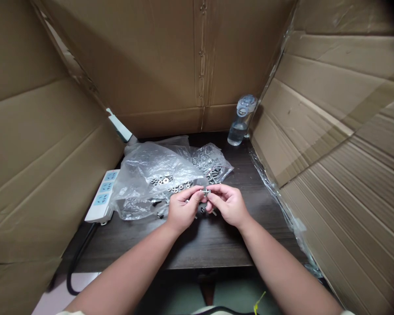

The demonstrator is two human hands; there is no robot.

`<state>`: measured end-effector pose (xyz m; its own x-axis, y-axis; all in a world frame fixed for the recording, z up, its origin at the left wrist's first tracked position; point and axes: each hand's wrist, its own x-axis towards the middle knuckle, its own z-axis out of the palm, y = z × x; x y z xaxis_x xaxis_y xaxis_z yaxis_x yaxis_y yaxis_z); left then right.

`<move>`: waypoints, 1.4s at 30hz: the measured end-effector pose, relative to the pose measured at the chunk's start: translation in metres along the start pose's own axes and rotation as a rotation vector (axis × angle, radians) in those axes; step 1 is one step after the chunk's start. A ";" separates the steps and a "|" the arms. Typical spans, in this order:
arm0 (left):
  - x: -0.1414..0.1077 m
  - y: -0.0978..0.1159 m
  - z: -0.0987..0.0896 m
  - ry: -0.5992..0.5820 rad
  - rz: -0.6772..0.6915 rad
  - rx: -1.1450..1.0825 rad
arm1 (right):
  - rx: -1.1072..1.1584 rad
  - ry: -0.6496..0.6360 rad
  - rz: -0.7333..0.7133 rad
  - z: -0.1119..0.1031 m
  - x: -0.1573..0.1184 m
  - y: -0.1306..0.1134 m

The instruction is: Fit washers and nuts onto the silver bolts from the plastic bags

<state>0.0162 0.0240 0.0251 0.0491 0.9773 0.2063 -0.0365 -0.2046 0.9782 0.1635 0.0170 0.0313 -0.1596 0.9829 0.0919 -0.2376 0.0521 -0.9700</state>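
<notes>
Above the dark table, a small metal bolt (pixel 205 191) lies level between my two hands. Thumb and fingertips of my left hand (pixel 183 211) pinch its left end. My right hand (pixel 230 205) is closed in a pinch at its other end; whether a nut sits there is too small to tell. Just beyond my fingers, loose metal nuts (pixel 181 187) lie on a clear plastic bag (pixel 141 164). Another clear bag (pixel 213 153) behind them holds many bolts. Some more small hardware is scattered under and beside my hands, partly hidden by them.
A white power strip (pixel 100 205) with a black cable (pixel 77 258) stands at the table's left. At the back right is a water bottle (pixel 239 122). Cardboard walls (pixel 157 65) enclose the dark wooden table (pixel 216 258) on three sides.
</notes>
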 end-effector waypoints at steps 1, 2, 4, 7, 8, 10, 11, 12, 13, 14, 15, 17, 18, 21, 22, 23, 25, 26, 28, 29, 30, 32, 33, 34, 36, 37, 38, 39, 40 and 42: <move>0.000 0.001 0.000 -0.007 0.000 0.009 | -0.021 0.007 0.002 0.000 0.001 0.001; -0.001 0.001 0.000 -0.020 0.002 0.029 | -0.049 0.009 0.011 -0.001 0.002 0.001; -0.001 0.002 0.001 -0.056 0.024 0.098 | -0.120 0.015 0.049 -0.002 0.004 0.003; -0.001 0.003 0.001 -0.070 0.056 0.185 | -0.159 0.031 0.143 -0.005 0.007 0.005; 0.000 0.002 0.001 -0.049 0.050 0.187 | -0.129 0.039 0.165 -0.006 0.008 0.005; 0.001 0.002 0.001 -0.011 0.019 0.157 | -0.028 0.044 0.172 -0.007 0.008 0.003; 0.001 0.001 0.001 -0.004 0.001 0.136 | 0.025 0.039 0.157 -0.008 0.008 0.002; 0.001 0.001 0.001 -0.004 -0.013 0.113 | 0.068 0.025 0.135 -0.008 0.007 0.001; 0.001 0.000 0.001 -0.008 -0.024 0.088 | 0.098 0.007 0.113 -0.007 0.007 0.000; 0.002 0.000 0.001 -0.013 -0.034 0.063 | 0.113 -0.009 0.093 -0.007 0.006 -0.001; 0.002 -0.001 0.001 -0.016 -0.043 0.038 | 0.117 -0.016 0.077 -0.006 0.005 -0.001; 0.003 -0.002 0.001 -0.023 -0.055 0.010 | 0.103 0.000 0.054 -0.005 0.004 -0.002; 0.003 -0.002 0.001 -0.027 -0.049 0.014 | 0.088 0.014 0.045 -0.004 0.004 -0.002; 0.004 -0.002 0.000 -0.036 0.011 0.093 | 0.024 0.023 0.021 -0.004 0.004 -0.001; 0.004 -0.001 0.000 -0.041 0.037 0.126 | -0.002 0.016 0.016 -0.004 0.004 -0.001; 0.004 -0.001 -0.001 -0.048 0.061 0.158 | -0.031 0.008 0.018 -0.005 0.004 -0.001; 0.003 0.001 -0.001 -0.073 0.111 0.227 | -0.093 0.002 0.037 -0.006 0.004 0.000; 0.003 0.001 -0.001 -0.086 0.139 0.264 | -0.126 0.003 0.052 -0.006 0.005 0.002; 0.002 0.002 0.000 -0.095 0.199 0.334 | -0.186 0.008 0.091 -0.007 0.005 0.004; 0.002 0.002 0.000 -0.087 0.224 0.358 | -0.205 0.011 0.115 -0.007 0.005 0.006; 0.001 0.001 0.000 -0.072 0.241 0.372 | -0.208 0.014 0.138 -0.007 0.006 0.007; 0.001 0.000 0.000 -0.039 0.244 0.372 | -0.154 0.015 0.158 -0.007 0.006 0.007; 0.002 -0.001 0.000 -0.023 0.231 0.362 | -0.102 0.011 0.147 -0.007 0.006 0.006; 0.002 -0.002 0.000 -0.008 0.213 0.348 | -0.044 0.003 0.124 -0.007 0.006 0.004; 0.002 -0.003 -0.001 0.009 0.177 0.313 | 0.043 -0.014 0.067 -0.006 0.005 0.000; 0.002 -0.004 -0.001 0.010 0.165 0.293 | 0.063 -0.021 0.048 -0.006 0.005 -0.001; 0.002 -0.003 -0.001 0.006 0.158 0.277 | 0.070 -0.025 0.038 -0.005 0.004 -0.003; 0.002 -0.003 -0.001 -0.006 0.155 0.265 | 0.067 -0.026 0.034 -0.005 0.004 -0.004; 0.002 -0.003 -0.001 -0.017 0.158 0.260 | 0.057 -0.026 0.034 -0.005 0.003 -0.004; 0.001 -0.002 -0.001 -0.028 0.172 0.266 | 0.015 -0.027 0.040 -0.004 0.003 -0.003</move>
<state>0.0156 0.0256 0.0237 0.0927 0.9257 0.3667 0.2155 -0.3782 0.9003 0.1679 0.0210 0.0335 -0.1953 0.9790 0.0592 -0.2444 0.0099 -0.9696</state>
